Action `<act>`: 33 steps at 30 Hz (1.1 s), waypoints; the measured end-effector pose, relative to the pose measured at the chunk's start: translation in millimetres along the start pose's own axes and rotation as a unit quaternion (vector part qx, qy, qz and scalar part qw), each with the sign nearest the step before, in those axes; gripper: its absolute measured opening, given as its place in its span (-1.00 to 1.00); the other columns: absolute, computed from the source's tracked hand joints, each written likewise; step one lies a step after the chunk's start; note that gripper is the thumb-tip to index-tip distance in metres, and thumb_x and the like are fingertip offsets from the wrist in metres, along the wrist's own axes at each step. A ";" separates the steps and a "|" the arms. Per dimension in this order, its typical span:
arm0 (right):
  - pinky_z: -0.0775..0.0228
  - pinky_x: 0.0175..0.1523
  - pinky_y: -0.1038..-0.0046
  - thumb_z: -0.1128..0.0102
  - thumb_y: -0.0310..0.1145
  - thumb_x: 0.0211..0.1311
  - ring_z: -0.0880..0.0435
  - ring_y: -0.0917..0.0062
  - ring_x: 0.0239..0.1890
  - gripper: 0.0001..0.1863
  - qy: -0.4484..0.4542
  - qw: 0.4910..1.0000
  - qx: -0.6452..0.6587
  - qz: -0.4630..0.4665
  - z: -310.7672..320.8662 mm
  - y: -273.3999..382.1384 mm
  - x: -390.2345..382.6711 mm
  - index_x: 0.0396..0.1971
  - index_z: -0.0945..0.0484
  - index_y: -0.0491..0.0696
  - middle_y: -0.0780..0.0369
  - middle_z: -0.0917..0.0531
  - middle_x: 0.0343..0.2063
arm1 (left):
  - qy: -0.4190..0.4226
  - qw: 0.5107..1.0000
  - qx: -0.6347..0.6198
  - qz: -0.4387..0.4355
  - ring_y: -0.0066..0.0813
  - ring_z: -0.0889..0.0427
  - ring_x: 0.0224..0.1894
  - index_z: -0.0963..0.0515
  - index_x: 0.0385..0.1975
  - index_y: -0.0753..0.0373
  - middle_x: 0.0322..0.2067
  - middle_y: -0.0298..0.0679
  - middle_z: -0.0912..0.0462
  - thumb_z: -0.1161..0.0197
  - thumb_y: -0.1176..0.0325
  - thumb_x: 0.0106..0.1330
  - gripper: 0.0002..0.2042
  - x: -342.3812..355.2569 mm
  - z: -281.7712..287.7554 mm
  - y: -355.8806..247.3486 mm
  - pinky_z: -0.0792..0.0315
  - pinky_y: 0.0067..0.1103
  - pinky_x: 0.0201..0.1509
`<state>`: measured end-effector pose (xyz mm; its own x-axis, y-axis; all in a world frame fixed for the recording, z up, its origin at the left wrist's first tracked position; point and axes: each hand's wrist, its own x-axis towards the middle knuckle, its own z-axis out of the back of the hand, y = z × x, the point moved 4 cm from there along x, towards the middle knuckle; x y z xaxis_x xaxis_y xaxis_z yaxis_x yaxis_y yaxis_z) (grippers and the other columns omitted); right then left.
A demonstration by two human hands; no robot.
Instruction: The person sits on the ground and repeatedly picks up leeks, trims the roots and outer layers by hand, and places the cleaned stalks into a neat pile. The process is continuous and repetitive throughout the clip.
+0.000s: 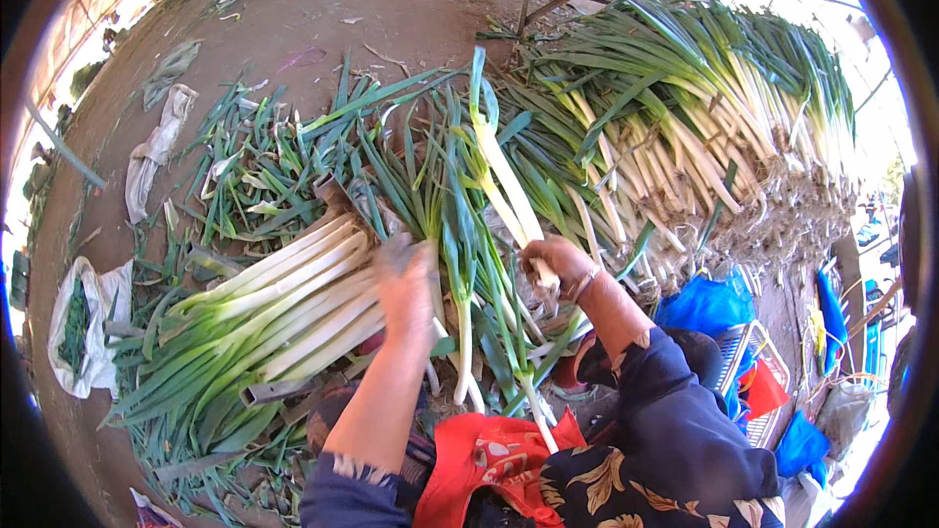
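My right hand (567,269) is closed round the white lower end of a leek (507,176), whose green top points away from me. To its left, my left hand (406,288) is smeared by motion and its fingers cannot be made out. It is nearest to the ends of a stack of clean white leeks (293,284), laid side by side with their green tops toward the lower left. Between my hands, a few more leeks (462,332) lie with their white ends toward my lap. A red cloth (479,460) covers part of my lap.
A large heap of leeks with soil-covered roots (685,127) fills the right side. Cut green leaves (264,147) litter the ground at left. A metal bar (274,389) juts beneath the stack. A white sack (103,323) lies far left; a plastic basket (773,372) stands at right.
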<state>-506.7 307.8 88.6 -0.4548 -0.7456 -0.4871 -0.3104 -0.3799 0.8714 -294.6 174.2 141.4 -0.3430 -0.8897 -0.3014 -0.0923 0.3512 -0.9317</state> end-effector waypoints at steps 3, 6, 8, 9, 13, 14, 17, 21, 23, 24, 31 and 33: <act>-0.38 -0.63 0.51 -0.08 -0.42 0.23 -0.54 0.52 -0.67 -0.81 0.049 0.994 0.089 -0.037 -41.2 16.7 -87.1 -0.52 -0.53 -0.22 0.21 -0.53 -0.64 | 0.123 0.975 -0.012 0.186 -0.25 -0.49 -0.03 -0.26 0.19 0.36 -0.02 -0.06 -0.47 -0.13 -0.06 0.35 -0.37 -29.5 -30.5 32.4 -0.42 -0.30 0.08; -0.32 -0.66 0.47 -0.05 -0.51 0.22 -0.47 0.48 -0.72 -0.91 0.112 0.932 0.289 -0.188 -66.3 15.2 -170.0 -0.37 -0.45 -0.23 0.22 -0.46 -0.69 | 0.250 0.926 -0.157 0.233 -0.20 -0.58 -0.06 -0.33 0.09 0.36 -0.08 -0.01 -0.55 0.01 -0.18 0.37 -0.37 -50.4 -61.0 53.2 -0.49 -0.32 0.06; -0.30 -0.67 0.47 -0.06 -0.50 0.22 -0.44 0.49 -0.73 -0.91 0.129 0.936 0.272 -0.182 -72.5 7.1 -200.9 -0.36 -0.44 -0.23 0.19 -0.47 -0.66 | 0.244 0.901 -0.247 0.262 -0.21 -0.63 -0.10 -0.37 -0.03 0.35 -0.12 -0.04 -0.58 0.05 -0.15 0.40 -0.43 -54.1 -73.3 37.1 -0.56 -0.34 -0.03; -0.29 -0.67 0.46 -0.06 -0.50 0.22 -0.44 0.49 -0.73 -0.91 0.140 0.943 0.252 -0.166 -70.0 4.7 -215.0 -0.36 -0.44 -0.23 0.17 -0.47 -0.64 | 0.281 0.886 -0.267 0.254 -0.18 -0.64 -0.16 -0.34 -0.01 0.35 -0.17 -0.04 -0.57 -0.04 -0.15 0.36 -0.42 -53.4 -73.4 25.2 -0.59 -0.30 -0.07; -0.39 -0.56 0.46 -0.12 -0.44 0.19 -0.53 0.48 -0.62 -0.65 0.219 0.928 0.223 -0.204 -90.2 -7.4 -254.1 -0.05 -0.33 -0.21 0.13 -0.55 -0.50 | 0.271 0.864 -0.379 0.191 -0.21 -0.65 -0.24 -0.32 -0.03 0.33 -0.24 -0.03 -0.57 -0.22 0.05 0.29 -0.52 -32.0 -42.8 2.6 -0.61 -0.35 -0.09; -0.47 -0.45 0.45 -0.12 -0.46 0.20 -0.59 0.47 -0.53 -0.64 0.202 0.942 0.159 -0.214 -73.8 -20.2 -256.0 -0.01 -0.35 -0.20 0.14 -0.58 -0.42 | 0.254 0.878 -0.362 0.182 -0.25 -0.64 -0.30 -0.35 -0.04 0.32 -0.30 -0.08 -0.57 -0.25 0.11 0.26 -0.55 -28.2 -42.0 2.9 -0.61 -0.36 -0.15; -0.53 -0.29 0.46 -0.26 -0.34 0.21 -0.67 0.45 -0.38 -0.60 0.205 0.968 -0.133 -0.064 -65.7 -53.0 -219.5 -0.02 -0.39 -0.17 0.19 -0.62 -0.38 | 0.118 0.960 -0.219 0.128 -0.43 -0.54 -0.48 -0.44 -0.06 0.37 -0.37 -0.18 -0.57 -0.36 0.34 0.12 -0.58 6.1 -16.0 23.9 -0.49 -0.54 -0.41; -0.53 -0.16 0.20 -0.36 -0.13 0.08 -0.66 0.05 -0.32 -0.38 0.056 0.845 -0.519 0.116 -109.6 -23.8 -184.2 0.01 -0.36 -0.21 -0.01 -0.66 -0.34 | 0.023 0.973 -0.225 -0.055 -0.46 -0.51 -0.53 -0.38 -0.07 0.36 -0.31 -0.16 -0.53 -0.35 0.44 0.07 -0.58 2.5 36.9 -43.3 -0.44 -0.52 -0.50; -0.47 -0.07 0.15 -0.31 -0.19 0.08 -0.60 0.00 -0.19 -0.42 0.010 0.840 -0.513 0.173 -147.0 -4.4 -166.9 0.02 -0.35 -0.20 -0.04 -0.62 -0.25 | -0.032 0.962 -0.229 -0.144 -0.46 -0.50 -0.50 -0.35 -0.01 0.32 -0.38 -0.25 -0.51 -0.39 0.31 0.05 -0.48 -30.9 76.5 -109.1 -0.46 -0.51 -0.42; -0.46 -0.04 0.19 -0.30 -0.26 0.06 -0.59 0.07 -0.15 -0.45 0.017 0.770 -0.550 0.323 -166.6 2.4 -151.5 0.03 -0.35 -0.18 -0.04 -0.59 -0.19 | -0.060 0.952 -0.230 -0.192 -0.46 -0.49 -0.51 -0.43 -0.10 0.31 -0.44 -0.28 -0.51 -0.37 0.23 0.07 -0.55 -34.3 99.2 -127.0 -0.46 -0.51 -0.37; -0.20 0.17 0.13 -0.24 -0.40 -0.02 -0.49 0.15 -0.01 -0.44 0.079 0.756 -0.474 0.445 -356.4 4.0 -60.9 0.05 -0.32 -0.11 0.05 -0.51 -0.14 | -0.241 0.886 -0.180 -0.354 -0.37 -0.62 -0.22 -0.52 -0.14 0.42 -0.27 -0.12 -0.62 -0.17 0.21 0.34 -0.66 -72.2 283.9 -159.3 -0.52 -0.43 -0.05; -0.21 0.18 0.15 -0.14 -0.44 0.01 -0.49 0.20 -0.01 -0.48 0.093 0.721 -0.513 0.457 -379.3 -4.2 -32.9 0.05 -0.31 -0.10 0.06 -0.51 -0.15 | -0.253 0.891 -0.185 -0.327 -0.30 -0.61 -0.11 -0.49 -0.03 0.43 -0.15 -0.09 -0.60 -0.15 0.10 0.37 -0.55 -53.9 332.0 -122.6 -0.50 -0.39 0.06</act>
<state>-173.8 126.3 123.2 0.0715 -0.9653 0.2511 0.8713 0.1830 0.4553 45.6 82.2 204.7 0.3553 -0.9239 0.1419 -0.4522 -0.3027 -0.8390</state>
